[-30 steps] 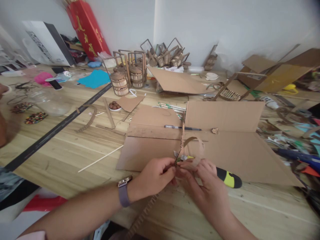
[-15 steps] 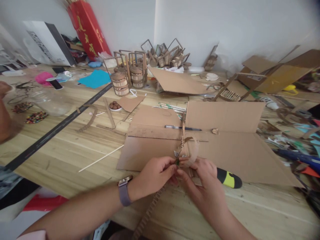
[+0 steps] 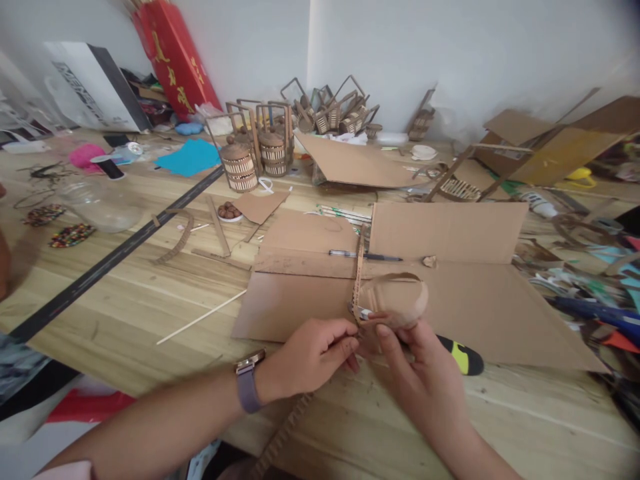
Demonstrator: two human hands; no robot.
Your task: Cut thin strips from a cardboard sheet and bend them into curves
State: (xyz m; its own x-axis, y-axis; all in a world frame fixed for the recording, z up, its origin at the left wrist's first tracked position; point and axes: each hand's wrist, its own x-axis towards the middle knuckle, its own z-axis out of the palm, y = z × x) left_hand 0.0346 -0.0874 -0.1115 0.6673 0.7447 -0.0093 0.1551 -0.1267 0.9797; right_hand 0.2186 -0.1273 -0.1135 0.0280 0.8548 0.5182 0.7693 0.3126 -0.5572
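My left hand point(image 3: 313, 353), with a watch point(image 3: 249, 380) on its wrist, is closed in a pinch; whatever lies between its fingertips is too small to make out. Beside it my right hand point(image 3: 417, 360) is closed on a curled cardboard strip point(image 3: 417, 303), which loops up above the fingers. A narrow ridged strip point(image 3: 358, 273) stands just beyond my fingertips, over the open cardboard sheet point(image 3: 470, 300). The black and lime-green handle point(image 3: 463, 358) of a tool lies right of my right hand. Another ridged strip point(image 3: 287, 427) runs down below my hands, blurred.
A pen point(image 3: 383, 257) lies on the cardboard. Small lidded baskets point(image 3: 240, 167) stand at the back left, near a bowl of brown balls point(image 3: 229, 212). A thin stick point(image 3: 200, 317) and a long black strip point(image 3: 125, 250) lie left. Part of another person's arm point(image 3: 4, 263) shows at the left edge.
The curled strip has turned and its loop now opens wider to the right. My right hand has shifted slightly right. The other person's arm has moved toward the left edge.
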